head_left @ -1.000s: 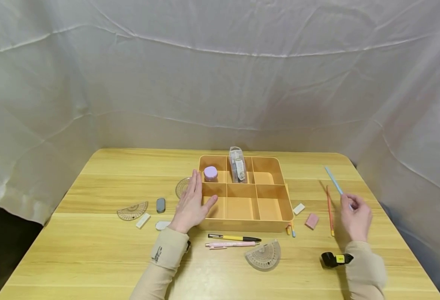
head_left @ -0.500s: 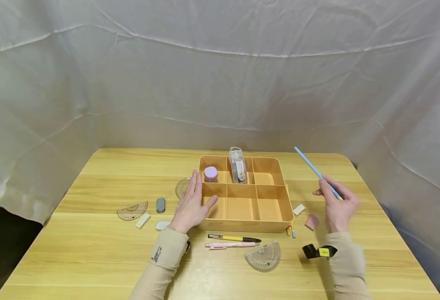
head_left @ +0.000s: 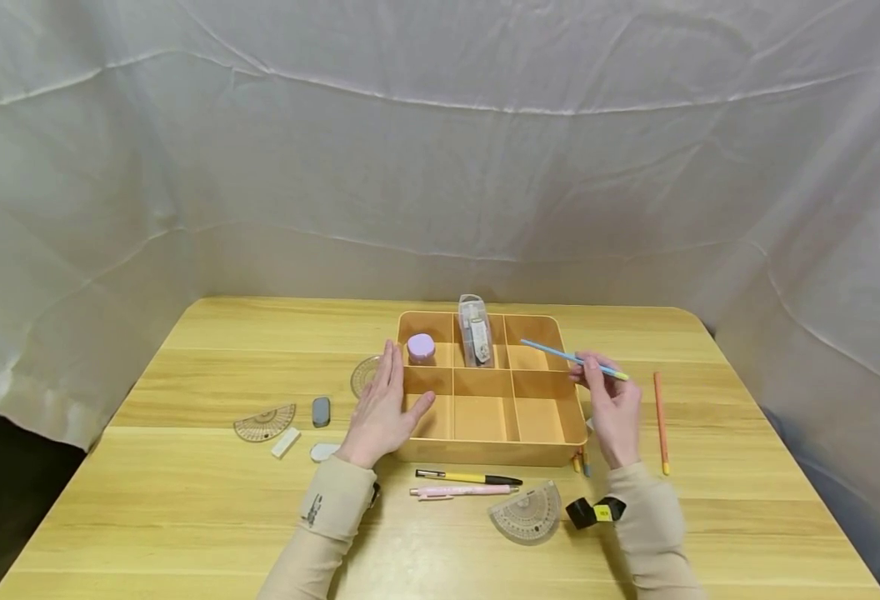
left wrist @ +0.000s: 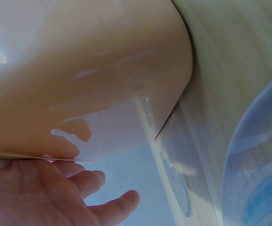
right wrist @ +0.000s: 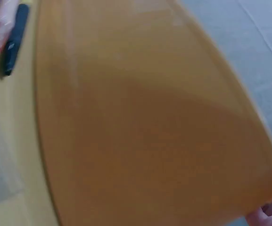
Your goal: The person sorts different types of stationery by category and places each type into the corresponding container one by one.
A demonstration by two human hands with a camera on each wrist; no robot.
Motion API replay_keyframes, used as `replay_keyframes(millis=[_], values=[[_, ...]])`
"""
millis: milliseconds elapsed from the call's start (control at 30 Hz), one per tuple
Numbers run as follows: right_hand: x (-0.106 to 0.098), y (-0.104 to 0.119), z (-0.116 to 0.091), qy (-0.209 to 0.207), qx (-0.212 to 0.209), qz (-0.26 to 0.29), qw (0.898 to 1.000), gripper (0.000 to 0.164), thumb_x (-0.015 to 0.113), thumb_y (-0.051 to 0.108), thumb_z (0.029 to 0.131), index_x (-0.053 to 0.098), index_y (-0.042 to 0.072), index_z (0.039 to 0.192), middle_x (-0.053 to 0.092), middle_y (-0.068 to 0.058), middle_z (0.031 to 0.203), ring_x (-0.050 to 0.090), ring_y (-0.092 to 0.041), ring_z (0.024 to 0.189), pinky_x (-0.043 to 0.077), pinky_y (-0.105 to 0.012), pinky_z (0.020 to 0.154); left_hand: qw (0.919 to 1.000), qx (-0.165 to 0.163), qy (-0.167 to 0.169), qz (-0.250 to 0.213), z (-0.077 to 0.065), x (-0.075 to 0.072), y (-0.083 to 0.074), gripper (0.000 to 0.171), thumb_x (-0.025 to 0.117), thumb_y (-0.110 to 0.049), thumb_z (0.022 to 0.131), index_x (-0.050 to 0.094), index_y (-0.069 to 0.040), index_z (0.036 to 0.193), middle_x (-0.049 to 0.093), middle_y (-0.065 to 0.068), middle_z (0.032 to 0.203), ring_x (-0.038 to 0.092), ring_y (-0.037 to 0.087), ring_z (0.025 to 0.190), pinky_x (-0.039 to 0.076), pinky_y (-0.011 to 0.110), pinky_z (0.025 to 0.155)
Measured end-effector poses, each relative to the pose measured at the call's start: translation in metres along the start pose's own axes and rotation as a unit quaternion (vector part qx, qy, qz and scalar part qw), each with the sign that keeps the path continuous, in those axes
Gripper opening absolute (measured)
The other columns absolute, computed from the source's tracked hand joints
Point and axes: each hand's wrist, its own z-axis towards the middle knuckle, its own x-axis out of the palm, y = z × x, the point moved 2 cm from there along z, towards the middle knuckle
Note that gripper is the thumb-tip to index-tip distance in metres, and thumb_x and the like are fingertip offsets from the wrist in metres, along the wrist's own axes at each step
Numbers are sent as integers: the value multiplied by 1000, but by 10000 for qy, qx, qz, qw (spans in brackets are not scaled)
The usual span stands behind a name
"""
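Observation:
An orange box with six-part dividers, or several compartments, stands mid-table. My left hand rests at its left rim, fingers straight and thumb spread over the near left compartment. In the left wrist view, that hand lies along the rim. My right hand pinches a blue pencil near its yellow end, its other end over the far right compartment. A purple-lidded container is in the far left compartment. A clear plastic case leans in the far middle one.
An orange-red pencil lies at right. Before the box are a yellow-black pen, a pink pen and a protractor. To the left lie another protractor, a white eraser and a grey oval piece.
My right hand has lifted the blue pencil from the right side and carried it left to the box, turning it flatter. The left hand has stayed at the rim.

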Motion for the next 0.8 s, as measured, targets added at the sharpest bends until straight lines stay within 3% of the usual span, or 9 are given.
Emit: replay_keyframes(millis=[67, 200, 300, 400, 533, 633, 800], values=[[2, -2, -3, 61, -54, -534, 9985, 31, 52, 12, 104, 65, -14, 117, 74, 9, 89, 71, -2, 82, 58, -13, 82, 10000, 5, -4, 5, 0, 0, 0, 91, 54, -44, 102, 1, 1, 160, -7, 14, 171, 9, 38, 158, 16, 64, 125], [9, -5, -7, 53, -673, -1254, 9898, 23, 56, 4, 102, 68, -10, 115, 77, -11, 94, 68, 9, 86, 52, -5, 85, 10000, 11, 0, 12, 0, 0, 0, 91, 54, -44, 102, 1, 1, 160, -7, 14, 171, 9, 38, 158, 17, 64, 125], [14, -7, -9, -50, -1345, -1626, 9775, 17, 59, -2, 98, 68, -12, 109, 74, -28, 94, 64, 15, 87, 48, -2, 87, 10000, 10, -4, 14, 0, 0, 0, 91, 55, -44, 102, 1, 1, 160, -6, 15, 171, 9, 37, 158, 17, 64, 125], [17, -9, -11, -192, -1796, -2026, 9625, 13, 62, -4, 95, 68, -12, 104, 75, -27, 91, 61, 16, 88, 46, 0, 87, 10000, 3, 13, 8, 0, 1, 0, 91, 54, -44, 102, 1, 1, 161, -8, 14, 171, 8, 37, 158, 17, 64, 125], [18, -12, -12, -207, -2093, -2454, 9463, 10, 65, -4, 93, 70, -9, 101, 76, -22, 91, 68, -7, 85, 44, -1, 81, 10000, -9, 31, -2, 0, 1, 0, 92, 55, -44, 102, 0, 1, 161, -7, 15, 171, 8, 37, 158, 16, 63, 125], [20, -13, -12, -46, -2213, -2579, 9405, 11, 65, -4, 93, 70, -9, 101, 75, -22, 94, 70, -29, 83, 45, -4, 80, 10000, -47, 59, 5, 0, 2, 1, 93, 55, -45, 101, -1, 0, 161, -8, 14, 171, 8, 37, 158, 16, 63, 125], [20, -14, -12, 164, -2250, -2654, 9374, 10, 68, -5, 91, 71, -7, 100, 74, -21, 94, 70, -35, 84, 44, -4, 82, 9999, -106, 112, 10, 1, 2, 1, 95, 54, -47, 101, -4, -3, 161, -11, 11, 171, 6, 35, 158, 14, 61, 127]])
